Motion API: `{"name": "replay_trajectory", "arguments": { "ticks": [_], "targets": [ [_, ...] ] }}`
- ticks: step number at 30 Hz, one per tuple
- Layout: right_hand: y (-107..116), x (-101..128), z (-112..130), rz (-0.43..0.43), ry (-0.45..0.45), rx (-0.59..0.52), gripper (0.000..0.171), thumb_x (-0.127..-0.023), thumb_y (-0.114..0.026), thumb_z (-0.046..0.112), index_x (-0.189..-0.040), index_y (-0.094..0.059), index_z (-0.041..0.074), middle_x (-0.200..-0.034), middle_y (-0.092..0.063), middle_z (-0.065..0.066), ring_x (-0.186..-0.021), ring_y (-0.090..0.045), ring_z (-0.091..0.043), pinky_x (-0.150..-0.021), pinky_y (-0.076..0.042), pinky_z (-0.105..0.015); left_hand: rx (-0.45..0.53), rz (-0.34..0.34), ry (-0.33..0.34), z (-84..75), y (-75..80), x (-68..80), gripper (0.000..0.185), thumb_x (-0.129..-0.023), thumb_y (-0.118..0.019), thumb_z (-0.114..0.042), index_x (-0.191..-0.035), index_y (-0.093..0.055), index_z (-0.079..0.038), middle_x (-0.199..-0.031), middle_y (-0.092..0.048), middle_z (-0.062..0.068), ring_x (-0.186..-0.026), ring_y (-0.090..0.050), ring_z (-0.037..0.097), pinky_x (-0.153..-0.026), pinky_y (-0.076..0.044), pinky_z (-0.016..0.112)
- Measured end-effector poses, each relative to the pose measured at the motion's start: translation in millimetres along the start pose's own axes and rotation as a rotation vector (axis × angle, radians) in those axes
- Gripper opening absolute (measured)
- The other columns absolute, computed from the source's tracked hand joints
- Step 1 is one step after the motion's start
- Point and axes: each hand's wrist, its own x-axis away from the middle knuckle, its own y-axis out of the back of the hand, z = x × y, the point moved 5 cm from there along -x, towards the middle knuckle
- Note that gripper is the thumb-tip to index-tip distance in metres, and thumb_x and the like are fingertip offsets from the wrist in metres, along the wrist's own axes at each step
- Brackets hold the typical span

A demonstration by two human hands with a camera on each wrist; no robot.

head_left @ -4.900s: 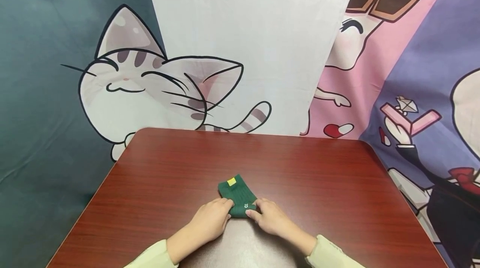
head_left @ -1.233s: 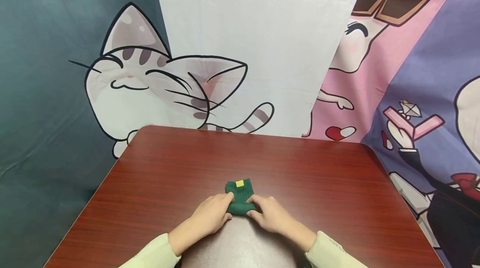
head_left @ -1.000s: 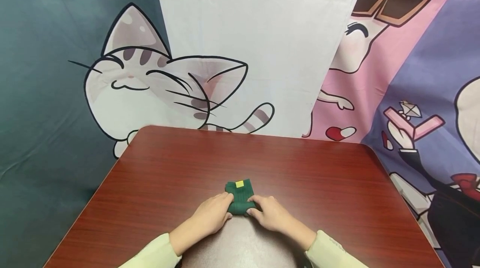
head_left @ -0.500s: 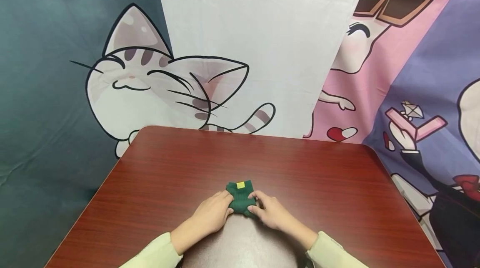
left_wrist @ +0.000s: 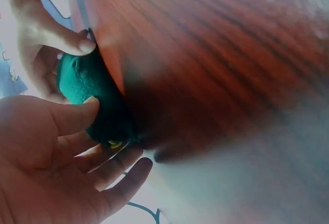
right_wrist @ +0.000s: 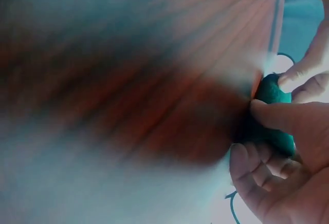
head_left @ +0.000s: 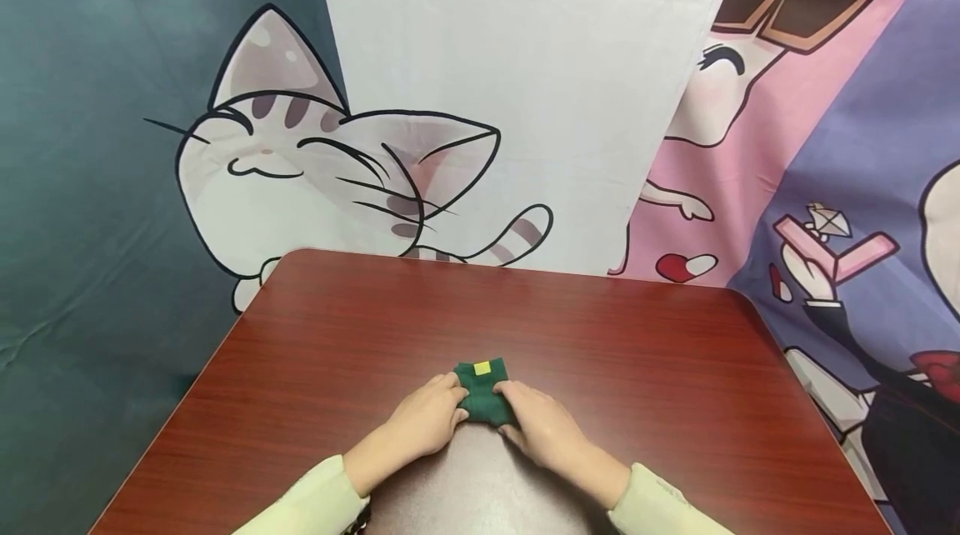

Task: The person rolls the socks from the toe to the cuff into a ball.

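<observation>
The green cloth (head_left: pixel 484 403) is located on the near half of the counter (head_left: pixel 637 360), its left side gripped by the left hand (head_left: pixel 426 417), its right side by the right hand (head_left: pixel 546 428).

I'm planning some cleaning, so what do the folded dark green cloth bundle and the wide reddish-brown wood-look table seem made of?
The bundle: soft matte fabric, probably knit, judging by its rounded folds and creases. The table: smooth, glossy wood or laminate; streaked grain and a pale reflection show, but can't settle which.

Pale yellow-green long sleeves (head_left: pixel 313 497)
</observation>
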Motion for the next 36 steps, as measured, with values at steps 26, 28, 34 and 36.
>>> {"name": "replay_trajectory", "arguments": {
  "ticks": [26,28,34,36],
  "targets": [
    [2,-3,-6,-0.013,0.054,0.023,0.034,-0.087,-0.081,0.030,-0.117,-0.066,0.021,-0.098,-0.055,0.006,-0.081,-0.054,-0.008,-0.068,-0.052,-0.031,-0.048,0.039,0.001,-2.8,3.0,2.7,0.033,-0.098,-0.066,-0.024,-0.126,-0.068,-0.006,-0.117,-0.064,0.006,-0.108,-0.058,0.023,-0.085,-0.055,0.038],
    [2,-4,-6,-0.014,0.058,0.010,0.030,-0.088,-0.080,0.027,-0.114,-0.067,0.019,-0.099,-0.057,0.006,-0.084,-0.055,-0.008,-0.071,-0.053,-0.032,-0.037,0.043,0.001,-3.2,2.7,2.5,0.035,-0.098,-0.065,-0.023,-0.128,-0.066,-0.005,-0.120,-0.064,0.007,-0.111,-0.058,0.024,-0.088,-0.055,0.038],
    [2,-8,-8,0.007,0.032,-0.067,0.023,-0.091,-0.076,0.021,-0.111,-0.069,0.014,-0.105,-0.065,0.003,-0.094,-0.061,-0.010,-0.082,-0.055,-0.035,0.039,0.006,0.026,-2.4,5.9,2.0,0.032,-0.093,-0.073,-0.023,-0.117,-0.058,-0.008,-0.113,-0.069,0.008,-0.103,-0.064,0.023,-0.082,-0.055,0.040],
    [2,-9,-9,0.018,0.020,-0.089,0.021,-0.091,-0.075,0.021,-0.109,-0.069,0.013,-0.103,-0.066,0.002,-0.091,-0.061,-0.009,-0.079,-0.054,-0.035,0.050,-0.003,0.032,-1.9,7.0,1.7,0.032,-0.091,-0.077,-0.023,-0.111,-0.056,-0.011,-0.106,-0.070,0.007,-0.096,-0.064,0.022,-0.076,-0.055,0.039]
  ]
}}
